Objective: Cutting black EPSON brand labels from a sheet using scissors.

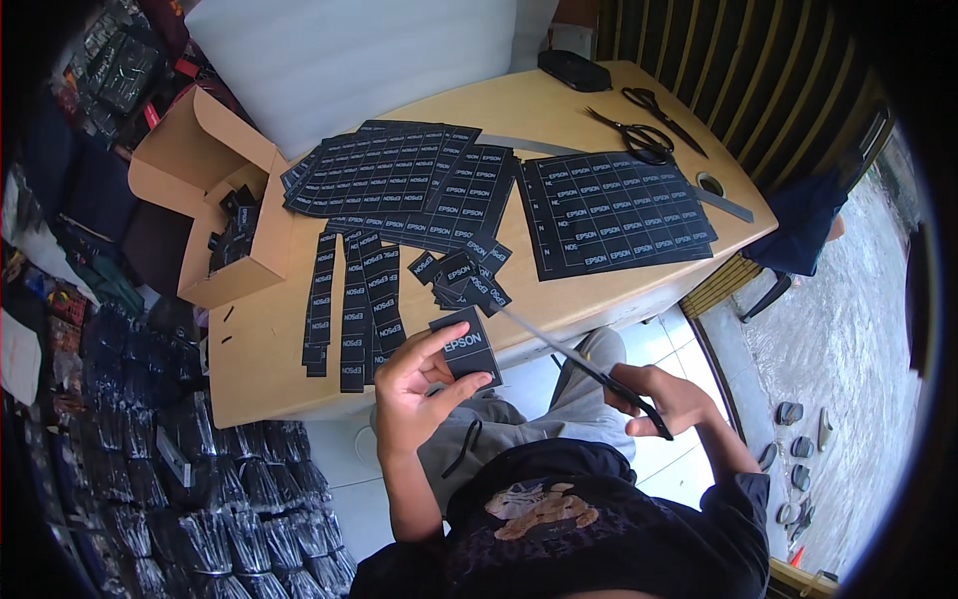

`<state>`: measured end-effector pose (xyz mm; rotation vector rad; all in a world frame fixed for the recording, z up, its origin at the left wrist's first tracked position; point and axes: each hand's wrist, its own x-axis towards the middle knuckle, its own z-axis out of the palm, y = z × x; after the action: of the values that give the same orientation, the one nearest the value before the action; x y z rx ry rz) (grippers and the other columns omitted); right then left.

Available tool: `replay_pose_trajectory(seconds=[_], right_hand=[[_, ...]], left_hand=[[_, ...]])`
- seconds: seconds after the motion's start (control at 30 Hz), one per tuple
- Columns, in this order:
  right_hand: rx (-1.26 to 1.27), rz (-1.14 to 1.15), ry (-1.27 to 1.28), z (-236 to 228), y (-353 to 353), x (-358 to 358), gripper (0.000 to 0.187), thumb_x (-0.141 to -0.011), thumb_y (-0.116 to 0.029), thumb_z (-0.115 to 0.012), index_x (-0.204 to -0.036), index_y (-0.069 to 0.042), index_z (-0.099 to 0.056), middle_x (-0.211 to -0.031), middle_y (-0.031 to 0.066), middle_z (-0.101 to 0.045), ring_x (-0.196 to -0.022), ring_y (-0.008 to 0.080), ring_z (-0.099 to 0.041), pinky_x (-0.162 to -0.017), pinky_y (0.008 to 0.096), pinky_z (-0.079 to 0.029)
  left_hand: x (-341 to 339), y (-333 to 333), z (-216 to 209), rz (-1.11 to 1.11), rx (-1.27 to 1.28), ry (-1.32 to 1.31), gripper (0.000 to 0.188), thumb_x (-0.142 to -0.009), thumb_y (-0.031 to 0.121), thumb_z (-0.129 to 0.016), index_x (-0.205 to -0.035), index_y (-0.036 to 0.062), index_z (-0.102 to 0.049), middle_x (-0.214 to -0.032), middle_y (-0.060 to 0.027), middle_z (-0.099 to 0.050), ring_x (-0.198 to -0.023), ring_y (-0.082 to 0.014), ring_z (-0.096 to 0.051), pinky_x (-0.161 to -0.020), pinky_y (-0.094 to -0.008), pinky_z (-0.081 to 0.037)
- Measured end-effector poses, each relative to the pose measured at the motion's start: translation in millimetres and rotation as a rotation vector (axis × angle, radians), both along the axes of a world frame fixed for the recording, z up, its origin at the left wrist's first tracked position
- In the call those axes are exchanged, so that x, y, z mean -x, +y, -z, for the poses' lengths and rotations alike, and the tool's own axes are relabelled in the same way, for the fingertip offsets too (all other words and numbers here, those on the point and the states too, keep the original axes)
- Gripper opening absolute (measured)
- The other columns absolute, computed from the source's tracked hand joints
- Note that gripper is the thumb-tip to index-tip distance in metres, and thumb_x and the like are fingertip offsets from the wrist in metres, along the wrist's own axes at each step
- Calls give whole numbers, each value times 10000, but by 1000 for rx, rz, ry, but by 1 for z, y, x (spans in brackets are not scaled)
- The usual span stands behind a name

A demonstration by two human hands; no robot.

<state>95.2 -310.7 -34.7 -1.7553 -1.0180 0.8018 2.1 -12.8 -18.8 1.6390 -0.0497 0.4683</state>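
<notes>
pale wood tabletop (254,364) carried the work. above its near edge, the left hand (424,389) pinched a black square label (463,346), index finger by the top and thumb by the bottom corner, which left the middle uncovered. the right hand (661,399) was curled around the handles of a pair of scissors (564,349), tips just beside the label's upper right corner; whether the blades were parted, i couldn't tell. label strips (353,324) pointed toward the near edge, probably spread for easy picking. beyond the held label lay a loose label pile (457,268), seemingly within reach. an open cardboard box (244,278) stood at the left edge, flaps up, black pieces (237,232) inside. farther back, label sheets (619,215) overlapped, and spare scissors (644,140) rested toward the far right corner, likely out of the way.
</notes>
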Motion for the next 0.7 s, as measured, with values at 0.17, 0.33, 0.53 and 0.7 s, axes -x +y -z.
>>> replay_pose_trajectory(seconds=[0.17, 0.33, 0.53, 0.7], right_hand=[[225, -264, -5, -12, -15, -14, 693, -726, -580, -693, -978, 50, -553, -747, 125, -610, -684, 255, -628, -621, 353, -500], [189, -326, 28, -20, -10, -21, 687, -748, -586, -676, -945, 61, -551, -732, 158, -622, -668, 289, -625, -603, 375, -490], [188, -370, 100, -25, -6, -27, 674, -756, -591, -666, -931, 51, -561, -700, 134, -610, -632, 259, -611, -569, 365, -475], [173, -386, 87, -26, -2, -27, 668, -759, -604, -655, -909, 41, -573, -655, 105, -593, -591, 239, -598, -526, 343, -457]], left_hand=[[3, 12, 0, 166, -89, 116, 554, -667, -110, -749, -1185, -16, -576, -1014, -98, -615, -736, -90, -633, -622, -203, -529], [0, 10, 4, 298, -33, 207, 565, -668, -88, -757, -1197, 3, -578, -1016, -83, -615, -680, -55, -599, -608, -188, -513], [2, 10, 4, 380, -85, 270, 564, -671, -63, -766, -1198, 18, -583, -1038, -73, -608, -715, -60, -612, -620, -181, -515], [2, 4, -4, 419, -97, 279, 556, -674, -54, -768, -1193, 29, -589, -1051, -72, -605, -774, -83, -633, -640, -188, -528]])
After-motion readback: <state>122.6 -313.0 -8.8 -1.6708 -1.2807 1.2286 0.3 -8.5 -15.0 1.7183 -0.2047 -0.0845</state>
